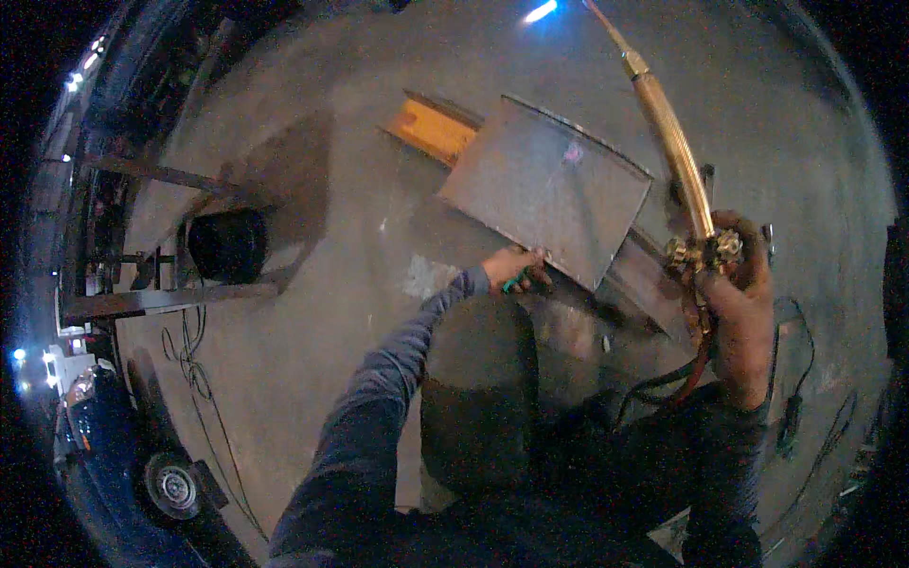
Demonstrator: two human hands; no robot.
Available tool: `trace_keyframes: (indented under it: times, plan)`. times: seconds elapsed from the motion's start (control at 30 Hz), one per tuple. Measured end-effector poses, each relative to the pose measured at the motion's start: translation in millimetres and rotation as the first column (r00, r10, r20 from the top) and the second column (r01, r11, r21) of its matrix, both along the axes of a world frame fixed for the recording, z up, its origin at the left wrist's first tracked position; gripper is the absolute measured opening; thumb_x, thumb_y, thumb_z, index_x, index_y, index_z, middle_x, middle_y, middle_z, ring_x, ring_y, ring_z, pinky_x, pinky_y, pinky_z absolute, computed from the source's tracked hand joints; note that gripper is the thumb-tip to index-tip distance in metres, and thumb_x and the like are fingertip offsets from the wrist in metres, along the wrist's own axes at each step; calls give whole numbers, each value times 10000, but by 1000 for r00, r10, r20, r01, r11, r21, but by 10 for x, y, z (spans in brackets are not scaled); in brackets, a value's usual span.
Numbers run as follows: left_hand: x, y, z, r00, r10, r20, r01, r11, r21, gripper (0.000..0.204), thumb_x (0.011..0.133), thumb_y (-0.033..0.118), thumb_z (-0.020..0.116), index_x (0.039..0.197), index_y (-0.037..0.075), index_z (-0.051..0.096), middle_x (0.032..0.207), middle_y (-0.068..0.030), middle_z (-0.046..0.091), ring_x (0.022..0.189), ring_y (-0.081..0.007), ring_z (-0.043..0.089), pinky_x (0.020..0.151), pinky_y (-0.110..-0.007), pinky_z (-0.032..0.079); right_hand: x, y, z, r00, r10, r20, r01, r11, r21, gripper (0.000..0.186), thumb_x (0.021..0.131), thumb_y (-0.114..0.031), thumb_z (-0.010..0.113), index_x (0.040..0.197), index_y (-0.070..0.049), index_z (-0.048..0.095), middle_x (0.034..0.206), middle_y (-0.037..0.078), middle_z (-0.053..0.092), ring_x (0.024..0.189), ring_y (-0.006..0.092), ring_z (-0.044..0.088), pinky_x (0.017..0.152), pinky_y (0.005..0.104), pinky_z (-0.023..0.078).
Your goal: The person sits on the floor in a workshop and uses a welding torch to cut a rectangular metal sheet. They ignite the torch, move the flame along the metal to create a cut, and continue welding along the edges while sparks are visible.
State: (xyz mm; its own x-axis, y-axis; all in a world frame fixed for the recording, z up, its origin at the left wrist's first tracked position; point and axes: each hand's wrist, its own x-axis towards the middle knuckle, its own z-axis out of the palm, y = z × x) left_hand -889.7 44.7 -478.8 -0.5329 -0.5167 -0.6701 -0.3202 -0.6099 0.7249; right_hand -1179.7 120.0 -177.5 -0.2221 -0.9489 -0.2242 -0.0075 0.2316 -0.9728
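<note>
My right hand (743, 317) is wrapped round the valve end of a brass gas torch (670, 128), which points up and away from me. Two round valve knobs show at the fingers, and dark and reddish hoses (686, 379) trail from the torch's base. Close to the tip, at the upper edge, is a bright blue-white glow (542, 11); its join with the tip is out of sight. My left hand (514, 270) is closed on a small green object (514, 281), mostly hidden by the fingers, at the near edge of a grey steel plate (549, 175).
The plate lies over a steel beam, its yellow end (431, 128) sticking out at far left. A metal frame (180, 301) with a black bucket (227, 244) stands left. Cables (194, 369) cross the floor. A dark blue vehicle (118, 464) is at lower left. My knee (478, 379) is below the plate.
</note>
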Motion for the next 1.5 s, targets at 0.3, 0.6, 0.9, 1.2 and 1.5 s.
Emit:
trace_keyframes:
  times: [0.3, 0.6, 0.9, 1.2, 1.5]
  plan:
    - [623, -599, 1408, 879, 469, 87, -373, 789, -488, 267, 982, 336, 635, 1081, 88, 636, 876, -57, 721, 569, -102, 578, 442, -262, 447, 99, 662, 416, 980, -173, -98, 183, 977, 110, 524, 844, -18, 608, 1349, -128, 522, 873, 41, 663, 567, 89, 558, 468, 237, 443]
    - [-902, 289, 1915, 718, 356, -598, -662, 615, -428, 465, 946, 253, 688, 1359, 130, 515, 962, -102, 697, 655, -135, 623, 561, -305, 523, 742, 1439, 14, 941, -327, -91, 336, 934, 117, 496, 860, -50, 635, 1333, -79, 489, 898, 81, 659, 526, 95, 538, 421, 231, 416]
    - [-688, 343, 1827, 946, -229, -229, 9, 725, -688, 551, 896, 374, 732, 1356, 106, 589, 1181, -165, 682, 1102, -304, 656, 975, -430, 514, 1350, 1847, -441, 921, -373, -112, 388, 859, 333, 573, 859, 65, 639, 1374, -118, 465, 971, 80, 668, 668, 138, 631, 521, 270, 519]
    - [-742, 633, 1878, 971, -235, 43, 208, 743, -636, 491, 849, 390, 740, 1224, 85, 652, 1032, -199, 708, 1014, -356, 688, 912, -440, 536, 1379, 1991, -841, 905, -421, 58, 388, 874, 292, 554, 856, 25, 642, 1346, -145, 447, 974, 111, 671, 534, 150, 586, 420, 280, 485]
    - [-637, 509, 1745, 975, -153, 159, 220, 652, -725, 406, 843, 404, 701, 1111, 100, 679, 1008, -201, 716, 989, -392, 688, 869, -478, 541, 1366, 2039, -850, 887, -400, 233, 327, 898, 295, 524, 905, -174, 670, 1350, -153, 393, 994, 157, 651, 538, 215, 624, 420, 301, 502]
